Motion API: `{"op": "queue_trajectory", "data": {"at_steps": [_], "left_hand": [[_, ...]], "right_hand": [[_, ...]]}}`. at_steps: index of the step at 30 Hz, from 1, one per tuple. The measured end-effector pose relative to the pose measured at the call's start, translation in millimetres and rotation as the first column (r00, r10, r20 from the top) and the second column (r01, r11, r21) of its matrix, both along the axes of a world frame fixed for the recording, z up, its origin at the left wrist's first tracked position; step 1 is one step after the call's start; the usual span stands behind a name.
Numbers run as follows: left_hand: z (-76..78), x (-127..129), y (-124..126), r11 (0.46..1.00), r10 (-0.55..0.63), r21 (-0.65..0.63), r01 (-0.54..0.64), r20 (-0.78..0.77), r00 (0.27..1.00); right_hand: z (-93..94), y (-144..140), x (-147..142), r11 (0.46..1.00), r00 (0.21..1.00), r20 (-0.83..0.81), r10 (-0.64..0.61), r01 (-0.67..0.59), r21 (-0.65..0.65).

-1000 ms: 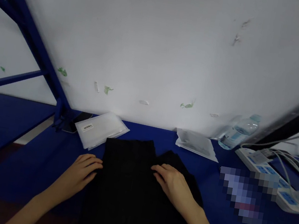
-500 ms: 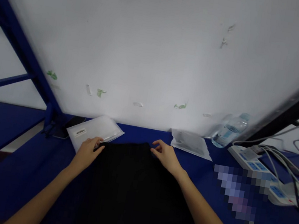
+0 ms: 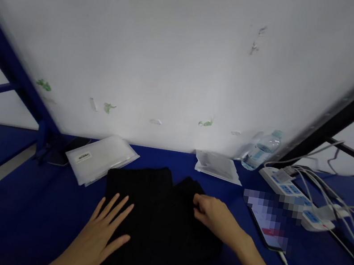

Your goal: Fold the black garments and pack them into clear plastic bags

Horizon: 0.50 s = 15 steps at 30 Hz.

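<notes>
A black garment (image 3: 155, 224) lies on the blue table in front of me; its dark cloth hides the exact kind. My left hand (image 3: 97, 234) rests flat on its left side, fingers spread and thumb out. At the right, the fingers of my right hand (image 3: 215, 216) are closed on a raised, bunched fold of the same cloth. A notch shows along the far edge between this fold and the flatter left part.
White plastic packages (image 3: 100, 160) with a barcode label lie behind on the left, and a translucent zip bag (image 3: 217, 166) behind on the right. A bottle (image 3: 261, 151), power strip (image 3: 298, 200) with cables, and charging phone (image 3: 265, 222) are further right on the table (image 3: 31, 207).
My left hand has left the far edge and come nearer, now flat on the cloth. My right hand has closed on the garment's right part, which has shifted right and bunched.
</notes>
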<state>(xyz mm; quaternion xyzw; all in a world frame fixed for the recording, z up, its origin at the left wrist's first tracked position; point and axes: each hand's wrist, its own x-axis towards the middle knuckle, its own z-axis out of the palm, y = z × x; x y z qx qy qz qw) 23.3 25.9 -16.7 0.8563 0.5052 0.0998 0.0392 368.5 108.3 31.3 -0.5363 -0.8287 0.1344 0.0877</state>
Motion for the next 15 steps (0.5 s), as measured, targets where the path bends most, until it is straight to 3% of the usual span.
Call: {"op": "queue_trajectory", "data": {"at_steps": [5, 7, 10, 15], "left_hand": [[-9.2, -2, 0, 0.999, 0.030, 0.034, -0.029, -0.033, 0.999], [-10.3, -2, -1, 0.998, 0.049, 0.040, -0.048, -0.041, 0.998], [-13.2, -3, -2, 0.996, 0.071, 0.050, -0.069, -0.037, 0.997], [-21.1, -5, 0, 0.994, 0.078, 0.080, -0.076, -0.023, 0.997]], "right_hand": [[10.6, 41, -12, 0.944, 0.962, -0.092, -0.258, 0.271, 0.188], [9.6, 42, -18, 0.929, 0.948, -0.144, -0.284, 0.309, 0.206], [0.8, 27, -23, 0.931, 0.952, -0.229, -0.201, 0.259, 0.257], [-27.2, 6, -20, 0.946, 0.972, -0.234, 0.027, 0.051, 0.319]]}}
